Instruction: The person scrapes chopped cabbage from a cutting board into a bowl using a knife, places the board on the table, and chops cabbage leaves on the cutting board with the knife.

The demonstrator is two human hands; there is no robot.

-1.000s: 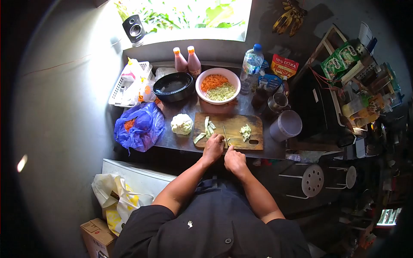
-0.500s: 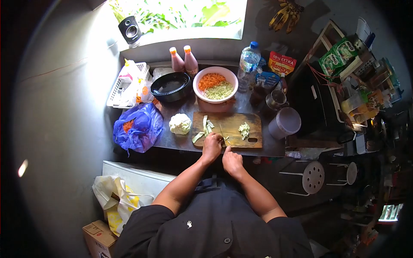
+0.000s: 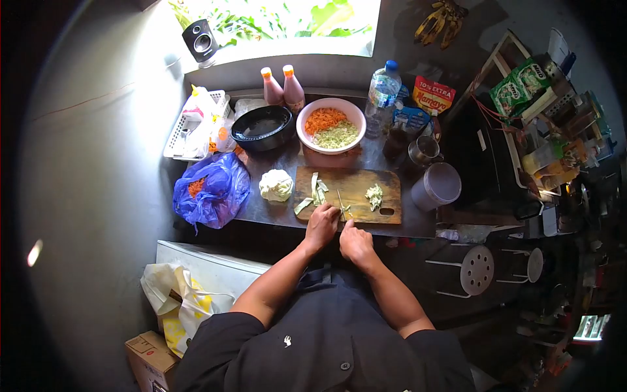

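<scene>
My right hand (image 3: 356, 244) is closed around the handle of a knife (image 3: 341, 202), whose thin blade points away from me over the wooden cutting board (image 3: 358, 183). Just left of the blade, my left hand (image 3: 322, 225) presses with bent fingers on cabbage, mostly hidden beneath them. Pale cabbage strips (image 3: 317, 189) lie on the board's left part, and a small heap of chopped cabbage (image 3: 374, 196) sits on its right. Beside the board stands a cabbage head (image 3: 275, 185). Behind it, a pink bowl (image 3: 359, 116) holds shredded carrot and chopped cabbage.
A black bowl (image 3: 261, 129) and two sauce bottles (image 3: 292, 91) stand behind. On the left are a blue plastic bag (image 3: 219, 189) with carrot shreds and a white basket (image 3: 176, 144). To the right are a water bottle (image 3: 383, 98), a metal mug (image 3: 424, 151) and a plastic tub (image 3: 436, 186).
The knife blade shows more plainly beside my left fingers, tilted a little differently. Both hands stay at nearly the same place on the board; the whole view has shifted slightly.
</scene>
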